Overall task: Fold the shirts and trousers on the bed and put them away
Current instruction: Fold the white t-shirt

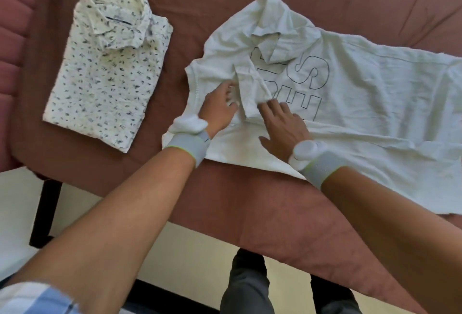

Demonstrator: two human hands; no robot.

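A white polo shirt with outlined letters lies spread across the brown bed, collar toward the left. My left hand touches the shirt beside its button placket, fingers loosely bent near a fold of cloth. My right hand lies flat on the shirt just right of the placket, fingers straight and pressing the fabric down. A folded white shirt with a small dark leaf print rests on the bed to the left, collar at the far end.
The bed's near edge runs diagonally below my forearms, with pale floor beneath it. A dark bed leg stands at the lower left. A padded headboard borders the left side. My legs in dark trousers show below.
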